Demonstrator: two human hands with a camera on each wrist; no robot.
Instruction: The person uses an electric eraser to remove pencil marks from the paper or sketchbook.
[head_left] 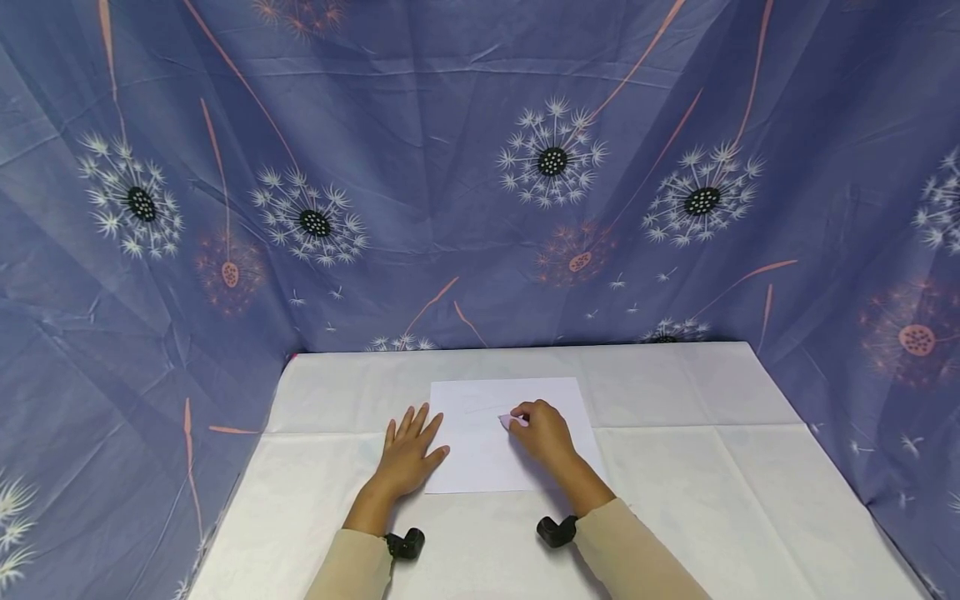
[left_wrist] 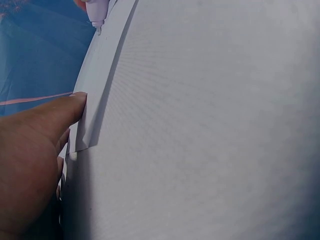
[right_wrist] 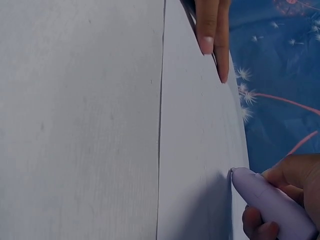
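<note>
A white sheet of paper (head_left: 465,467) lies flat in front of me, with a faint thin line near its upper middle. My right hand (head_left: 546,433) pinches a lilac correction pen (right_wrist: 272,202) between thumb and fingers. The pen's narrow tip meets the paper at the end of a line in the right wrist view. Fingers spread, my left hand (head_left: 408,454) rests across the paper's left edge, its thumb on the sheet. In the left wrist view, the pen (left_wrist: 97,11) shows tip down beyond the left thumb (left_wrist: 75,102).
A white cloth (head_left: 697,492) with fold creases covers the table under the paper. Behind and at both sides hangs a blue dandelion-print curtain (head_left: 450,167). Black wrist devices (head_left: 557,532) sit at both cuffs of the beige sleeves (head_left: 637,550).
</note>
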